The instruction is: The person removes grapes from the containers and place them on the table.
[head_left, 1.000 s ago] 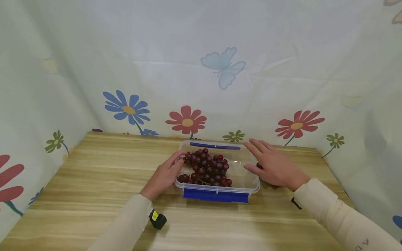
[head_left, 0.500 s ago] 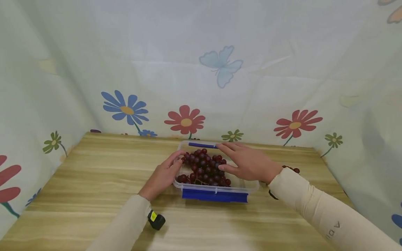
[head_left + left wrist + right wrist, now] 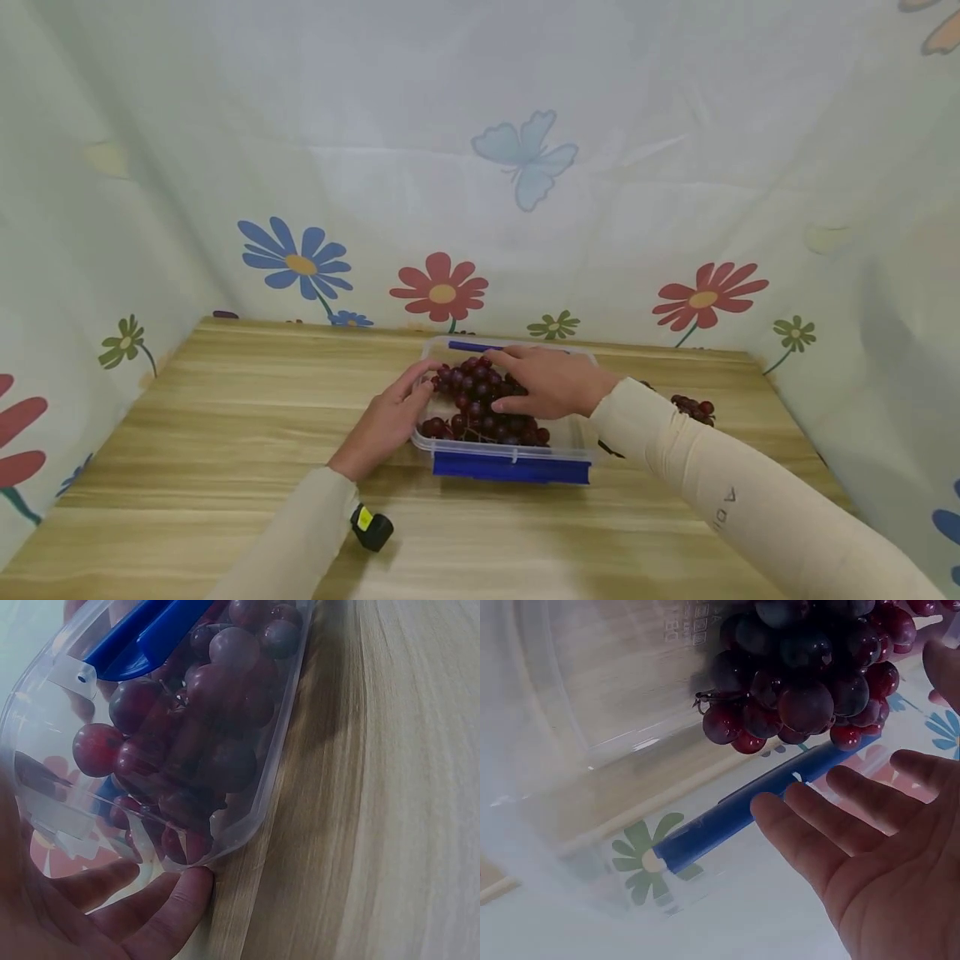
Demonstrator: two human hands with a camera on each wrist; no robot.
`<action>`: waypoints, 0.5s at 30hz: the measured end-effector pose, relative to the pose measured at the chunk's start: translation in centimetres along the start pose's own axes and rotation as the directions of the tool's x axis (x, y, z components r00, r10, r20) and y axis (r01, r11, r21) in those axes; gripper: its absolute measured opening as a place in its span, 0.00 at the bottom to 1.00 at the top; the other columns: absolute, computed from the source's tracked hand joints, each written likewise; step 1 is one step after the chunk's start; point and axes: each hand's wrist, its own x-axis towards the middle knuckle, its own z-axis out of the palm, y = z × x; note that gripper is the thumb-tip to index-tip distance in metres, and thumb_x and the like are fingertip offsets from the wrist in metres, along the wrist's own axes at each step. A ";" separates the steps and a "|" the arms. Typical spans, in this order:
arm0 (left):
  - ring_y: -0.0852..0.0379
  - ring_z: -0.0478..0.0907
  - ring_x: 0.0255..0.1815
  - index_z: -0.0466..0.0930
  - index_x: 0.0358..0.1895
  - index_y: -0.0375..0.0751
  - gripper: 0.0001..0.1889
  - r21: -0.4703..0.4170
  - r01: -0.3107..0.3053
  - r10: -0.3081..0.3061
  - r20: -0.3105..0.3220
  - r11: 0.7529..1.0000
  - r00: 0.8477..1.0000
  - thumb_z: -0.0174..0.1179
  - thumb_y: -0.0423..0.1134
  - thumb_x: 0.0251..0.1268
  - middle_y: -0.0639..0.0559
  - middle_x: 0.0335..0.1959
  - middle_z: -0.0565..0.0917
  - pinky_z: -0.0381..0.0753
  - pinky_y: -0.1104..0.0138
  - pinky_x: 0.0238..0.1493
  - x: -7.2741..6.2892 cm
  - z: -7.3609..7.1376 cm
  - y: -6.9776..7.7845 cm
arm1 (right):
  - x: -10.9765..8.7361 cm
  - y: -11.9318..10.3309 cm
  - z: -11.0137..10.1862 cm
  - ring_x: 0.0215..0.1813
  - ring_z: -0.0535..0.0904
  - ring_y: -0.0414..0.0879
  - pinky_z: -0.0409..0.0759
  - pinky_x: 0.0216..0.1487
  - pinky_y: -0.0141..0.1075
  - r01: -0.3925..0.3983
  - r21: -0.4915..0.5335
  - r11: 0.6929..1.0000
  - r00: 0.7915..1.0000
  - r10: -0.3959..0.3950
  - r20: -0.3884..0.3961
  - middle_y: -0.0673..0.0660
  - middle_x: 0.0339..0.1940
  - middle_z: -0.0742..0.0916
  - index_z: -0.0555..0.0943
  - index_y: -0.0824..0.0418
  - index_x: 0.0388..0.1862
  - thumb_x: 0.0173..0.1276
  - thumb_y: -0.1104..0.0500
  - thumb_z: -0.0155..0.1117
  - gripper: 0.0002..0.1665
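Observation:
A clear plastic food container with blue clip latches stands uncovered on the table. Inside, mostly towards its left, lies a bunch of dark red grapes. My left hand touches the container's left end; in the left wrist view its fingertips press on the outer corner near the tabletop. Above the grapes, my right hand reaches in over the container with fingers extended, hiding some of the bunch. Seen from the right wrist, its fingers spread near the far latch, apart from the grapes.
More grapes lie on the wooden table to the right of the container, partly behind my right sleeve. A flower-printed cloth hangs around the back and sides. A black wrist device sits below my left cuff.
My right hand has moved left, from the container's right rim to over the grapes inside. The grapes on the table have come into view behind the sleeve. My left hand stays put.

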 end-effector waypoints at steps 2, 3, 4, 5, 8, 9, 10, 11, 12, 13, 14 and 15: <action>0.45 0.72 0.71 0.63 0.78 0.70 0.23 0.000 0.000 0.000 -0.003 1.000 1.000 0.40 0.56 0.86 0.51 0.80 0.69 0.72 0.43 0.70 0.0 0.0 0.1 | 0.7 -0.1 0.0 0.75 0.77 0.56 0.77 0.72 0.54 -0.009 -0.009 1.000 1.000 0.009 0.027 0.58 0.83 0.69 0.56 0.48 0.86 0.77 0.33 0.58 0.47; 0.44 0.72 0.72 0.63 0.78 0.69 0.23 -0.001 -0.001 0.001 -0.003 1.000 1.000 0.40 0.56 0.86 0.51 0.80 0.69 0.72 0.42 0.71 0.0 0.0 0.1 | 1.0 -0.2 0.1 0.74 0.77 0.56 0.77 0.72 0.53 -0.010 -0.014 1.000 0.999 0.011 0.039 0.58 0.83 0.69 0.55 0.47 0.86 0.77 0.33 0.58 0.47; 0.44 0.71 0.74 0.64 0.78 0.69 0.23 0.000 -0.003 0.003 -0.003 1.000 1.000 0.40 0.57 0.86 0.51 0.80 0.69 0.70 0.40 0.74 0.1 0.0 0.1 | 1.3 -0.2 0.2 0.73 0.78 0.55 0.77 0.72 0.53 -0.014 -0.021 1.000 0.999 0.015 0.051 0.57 0.83 0.69 0.55 0.47 0.87 0.76 0.33 0.58 0.48; 0.44 0.71 0.75 0.64 0.78 0.69 0.23 -0.002 -0.002 0.002 -0.001 1.000 1.000 0.41 0.58 0.86 0.51 0.81 0.68 0.68 0.39 0.75 0.1 0.0 0.1 | 1.6 -0.2 0.4 0.72 0.80 0.55 0.78 0.72 0.52 -0.017 -0.023 1.000 0.998 0.018 0.062 0.57 0.83 0.69 0.54 0.46 0.87 0.76 0.33 0.58 0.48; 0.43 0.69 0.78 0.64 0.77 0.70 0.23 -0.013 -0.001 0.001 0.007 1.000 1.000 0.41 0.59 0.85 0.52 0.82 0.67 0.65 0.38 0.77 0.1 0.1 0.1 | 2.3 -0.3 0.8 0.68 0.82 0.54 0.78 0.73 0.50 -0.022 -0.024 0.999 0.996 0.024 0.084 0.58 0.84 0.68 0.51 0.47 0.87 0.76 0.33 0.58 0.50; 0.43 0.68 0.79 0.64 0.77 0.71 0.23 -0.015 -0.002 0.002 0.010 1.000 1.000 0.41 0.59 0.85 0.52 0.82 0.67 0.65 0.38 0.78 0.1 0.1 0.1 | 2.5 -0.4 0.9 0.68 0.82 0.54 0.77 0.73 0.49 -0.026 -0.019 0.999 0.996 0.028 0.087 0.58 0.84 0.68 0.51 0.47 0.88 0.76 0.33 0.58 0.50; 0.43 0.68 0.79 0.64 0.77 0.71 0.23 -0.015 -0.002 0.002 0.011 1.000 1.000 0.41 0.59 0.85 0.52 0.82 0.66 0.65 0.37 0.78 0.1 0.1 0.1 | 2.6 -0.5 0.9 0.68 0.82 0.54 0.77 0.73 0.49 -0.033 -0.014 0.999 0.995 0.034 0.092 0.59 0.84 0.67 0.50 0.47 0.88 0.76 0.33 0.58 0.50; 0.43 0.69 0.78 0.64 0.77 0.71 0.23 -0.014 -0.001 0.002 0.011 1.000 1.000 0.41 0.58 0.85 0.52 0.82 0.67 0.66 0.37 0.77 0.2 0.1 0.1 | 2.7 -0.5 0.9 0.69 0.82 0.54 0.77 0.74 0.50 -0.041 -0.004 0.999 0.995 0.041 0.095 0.59 0.84 0.67 0.50 0.47 0.88 0.76 0.33 0.59 0.51; 0.43 0.69 0.78 0.63 0.77 0.71 0.23 -0.011 -0.002 0.002 0.011 1.000 1.000 0.41 0.58 0.86 0.52 0.82 0.67 0.65 0.37 0.77 0.1 0.1 0.1 | 2.8 -0.6 0.9 0.70 0.81 0.54 0.76 0.74 0.50 -0.050 0.002 0.999 0.994 0.050 0.099 0.59 0.84 0.67 0.49 0.47 0.88 0.76 0.34 0.59 0.51; 0.43 0.70 0.77 0.63 0.78 0.71 0.23 -0.009 -0.002 0.002 0.010 1.000 1.000 0.41 0.58 0.86 0.52 0.81 0.67 0.66 0.37 0.77 0.1 0.1 0.1 | 2.9 -0.7 0.8 0.72 0.79 0.55 0.76 0.75 0.51 -0.062 0.011 0.998 0.993 0.061 0.103 0.60 0.84 0.67 0.50 0.46 0.88 0.76 0.34 0.60 0.51; 0.43 0.70 0.77 0.63 0.78 0.70 0.23 -0.006 -0.002 0.002 0.010 1.000 1.000 0.40 0.58 0.86 0.52 0.81 0.67 0.66 0.37 0.76 0.1 0.0 0.1 | 3.0 -0.8 0.8 0.73 0.78 0.55 0.76 0.74 0.52 -0.074 0.020 0.997 0.992 0.071 0.108 0.59 0.84 0.67 0.49 0.45 0.88 0.76 0.34 0.60 0.51; 0.43 0.71 0.76 0.63 0.78 0.70 0.24 -0.003 0.000 0.000 0.010 1.000 1.000 0.40 0.59 0.85 0.52 0.81 0.67 0.67 0.37 0.76 0.1 0.0 0.1 | 3.1 -0.9 0.8 0.74 0.78 0.55 0.76 0.74 0.52 -0.083 0.026 0.996 0.990 0.079 0.112 0.60 0.84 0.67 0.49 0.45 0.88 0.76 0.35 0.61 0.51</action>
